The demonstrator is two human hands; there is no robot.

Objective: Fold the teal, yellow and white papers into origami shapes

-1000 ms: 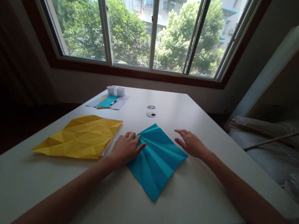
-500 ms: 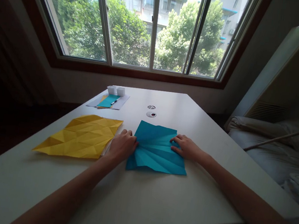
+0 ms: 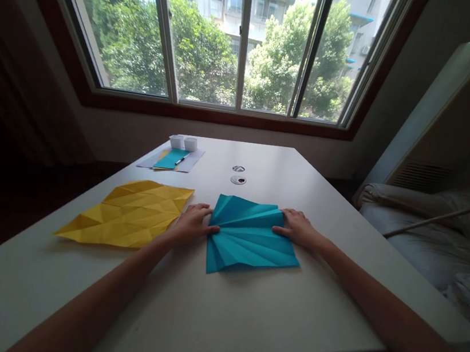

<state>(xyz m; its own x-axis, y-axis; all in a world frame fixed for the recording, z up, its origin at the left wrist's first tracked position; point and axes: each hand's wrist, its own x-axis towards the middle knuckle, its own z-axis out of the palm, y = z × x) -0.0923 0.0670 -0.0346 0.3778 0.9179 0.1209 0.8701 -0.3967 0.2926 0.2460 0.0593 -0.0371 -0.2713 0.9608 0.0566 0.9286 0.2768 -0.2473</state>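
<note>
At the left of the frame a creased yellow paper [image 3: 128, 214] lies flat on the white bench [image 3: 242, 321]. Just right of it the left hand [image 3: 191, 225] rests loosely spread, fingertips pressing the left edge of the pleated blue paper [image 3: 248, 236] at centre frame. The right hand [image 3: 297, 228], fingers gently curled, touches the sheet's right edge. Further up, left of centre, two small white containers [image 3: 183, 142] stand by a grey sheet; their contents cannot be seen.
</note>
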